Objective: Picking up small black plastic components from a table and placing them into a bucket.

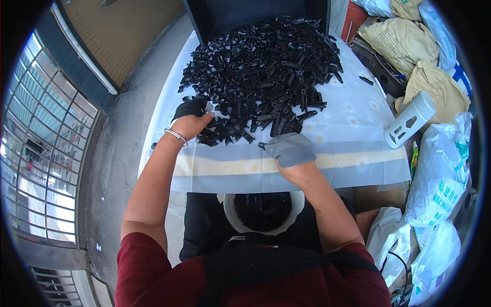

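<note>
Black parts (261, 69) | small, shiny | heaped (some elongated, some curved)

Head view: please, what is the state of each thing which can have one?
Black parts, heaped loosely
Black box, open toward the person
White bucket, open, dark pieces inside
Table cover, spread over the table
Left hand, gloved, at the heap's edge, grip unclear
Right hand, gloved, grip closed on one black part

Printed characters (444, 193) (teal, in rows) mark a white sack (434, 153) at the right
</note>
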Motion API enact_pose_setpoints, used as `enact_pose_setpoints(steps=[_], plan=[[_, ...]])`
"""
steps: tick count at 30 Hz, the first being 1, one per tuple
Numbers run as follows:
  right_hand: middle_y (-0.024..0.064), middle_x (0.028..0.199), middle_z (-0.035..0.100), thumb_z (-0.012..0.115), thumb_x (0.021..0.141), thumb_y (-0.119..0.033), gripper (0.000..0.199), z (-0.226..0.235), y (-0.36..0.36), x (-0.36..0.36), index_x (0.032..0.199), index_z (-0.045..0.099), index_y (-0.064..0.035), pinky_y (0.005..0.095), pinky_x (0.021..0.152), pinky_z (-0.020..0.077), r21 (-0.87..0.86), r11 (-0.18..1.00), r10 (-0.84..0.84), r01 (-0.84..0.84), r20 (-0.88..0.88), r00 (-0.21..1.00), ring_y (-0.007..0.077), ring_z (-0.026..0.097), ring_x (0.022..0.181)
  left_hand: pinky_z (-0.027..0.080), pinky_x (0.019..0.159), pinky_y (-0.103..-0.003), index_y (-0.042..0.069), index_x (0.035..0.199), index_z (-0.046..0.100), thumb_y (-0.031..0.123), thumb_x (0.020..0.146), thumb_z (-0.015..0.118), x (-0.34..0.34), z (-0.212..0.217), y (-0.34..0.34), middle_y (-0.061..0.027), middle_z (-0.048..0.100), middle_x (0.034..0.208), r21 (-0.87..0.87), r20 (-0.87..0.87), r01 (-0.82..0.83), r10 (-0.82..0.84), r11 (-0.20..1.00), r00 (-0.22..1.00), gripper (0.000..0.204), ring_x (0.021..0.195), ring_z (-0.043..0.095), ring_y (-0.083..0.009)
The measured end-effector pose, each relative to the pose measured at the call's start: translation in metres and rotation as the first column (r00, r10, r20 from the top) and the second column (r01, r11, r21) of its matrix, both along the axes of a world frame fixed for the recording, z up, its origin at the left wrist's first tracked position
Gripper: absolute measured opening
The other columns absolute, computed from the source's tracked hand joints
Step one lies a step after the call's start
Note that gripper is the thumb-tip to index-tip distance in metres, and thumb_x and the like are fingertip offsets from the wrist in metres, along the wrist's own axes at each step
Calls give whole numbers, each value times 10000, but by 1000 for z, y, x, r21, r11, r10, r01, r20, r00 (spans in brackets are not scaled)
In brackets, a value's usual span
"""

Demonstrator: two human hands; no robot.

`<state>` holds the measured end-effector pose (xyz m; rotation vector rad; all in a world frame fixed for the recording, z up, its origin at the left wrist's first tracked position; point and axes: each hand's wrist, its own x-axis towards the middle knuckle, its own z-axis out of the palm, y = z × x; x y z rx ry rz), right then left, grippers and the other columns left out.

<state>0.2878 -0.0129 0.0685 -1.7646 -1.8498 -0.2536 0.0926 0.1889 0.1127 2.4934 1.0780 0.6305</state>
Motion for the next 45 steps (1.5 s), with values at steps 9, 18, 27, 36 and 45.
enact_pose_setpoints(steps=[9,18,27,36,45], plan=[[116,872,612,561,736,-103,174,-2,-5,2,891,628,-66,400,742,447,-40,997,66,-63,99,993,293,564,818,479,568,-299,26,913,609,111,763,521,0,-19,-19,-123,620,694,-303,173,-50,106,952,979,193,580,589,-187],[92,853,608,572,768,-176,130,20,-22,-26,803,603,-55,373,669,438,145,958,270,-247,-164,949,250,578,761,478,574,-231,-1,961,585,-12,759,464,5,-34,-124,-65,620,753,-744,502,367,104,559,859,236,675,596,-93],[42,785,614,589,727,-183,176,13,-33,-23,881,606,-101,360,632,437,46,919,394,-391,-92,915,230,579,711,481,649,-298,26,1009,560,57,773,515,12,-17,-151,-177,612,806,-544,26,219,-245,810,969,242,741,614,-232],[52,868,625,658,718,-192,272,16,-44,-21,982,621,-139,336,731,412,-141,866,424,-479,-297,855,241,555,765,459,579,-303,26,1036,533,170,814,502,10,6,-146,-165,587,719,-593,16,434,-528,679,849,267,588,542,-257],[67,862,625,685,718,-220,280,13,-40,-29,962,619,-99,339,720,420,38,871,472,-489,-339,814,252,564,743,453,632,-271,25,1078,539,218,814,583,-4,-26,-138,-125,607,791,-498,250,512,-450,700,857,330,659,535,-165]])
